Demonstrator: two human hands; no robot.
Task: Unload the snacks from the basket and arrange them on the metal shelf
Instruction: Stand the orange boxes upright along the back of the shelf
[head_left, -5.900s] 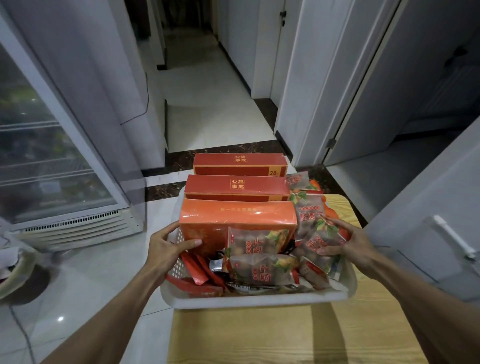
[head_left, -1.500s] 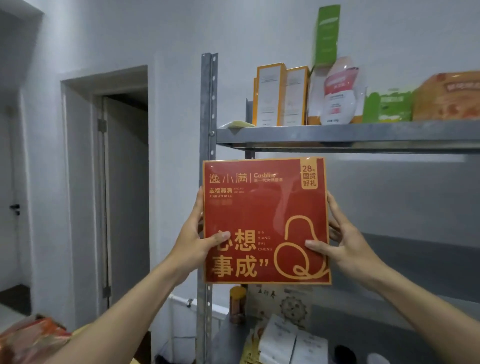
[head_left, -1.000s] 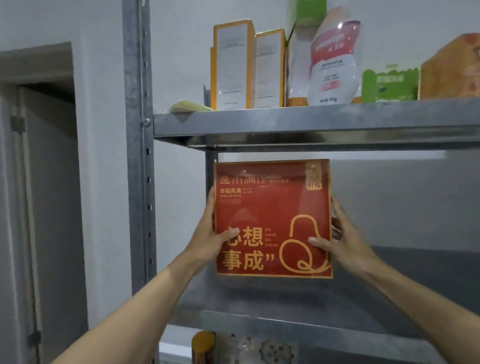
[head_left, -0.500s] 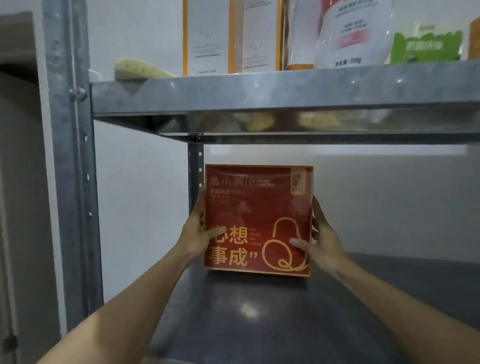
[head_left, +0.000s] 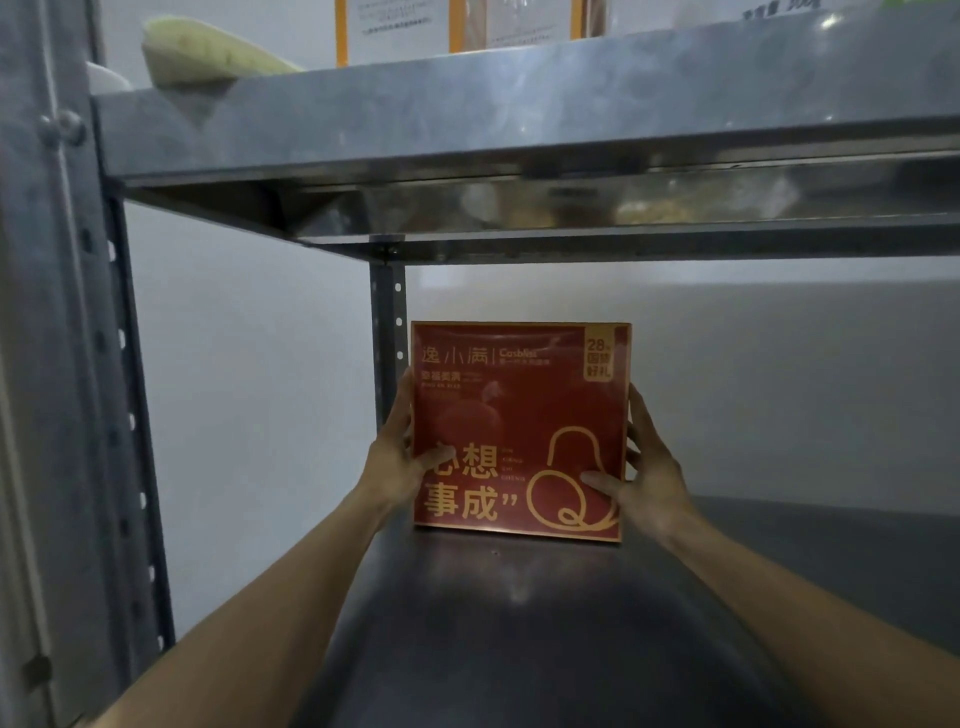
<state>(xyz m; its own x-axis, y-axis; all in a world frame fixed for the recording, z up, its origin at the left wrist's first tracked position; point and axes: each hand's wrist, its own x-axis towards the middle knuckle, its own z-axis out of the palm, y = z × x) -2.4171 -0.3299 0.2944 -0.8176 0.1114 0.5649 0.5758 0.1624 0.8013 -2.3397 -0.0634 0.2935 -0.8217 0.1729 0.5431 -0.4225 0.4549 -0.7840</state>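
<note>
1. Red snack box (head_left: 519, 431) stands upright near the back of the metal shelf (head_left: 519, 649). Its lower edge appears to touch the board, just right of the rear upright (head_left: 387, 322).
2. Left hand (head_left: 395, 457) grips the box's left edge, thumb across the front face and fingers along the side.
3. Right hand (head_left: 649, 467) grips the right edge the same way, so the box sits clamped between the two hands.
4. Step in hand, as judged: seat the box. Confirm that the full lower edge bears on the board before letting go.
5. Hold the face square to the front and the left side near the upright. This leaves the board to the right for further snacks.
6. Release both sides together; a one-sided release may tip the narrow box forward.
</note>
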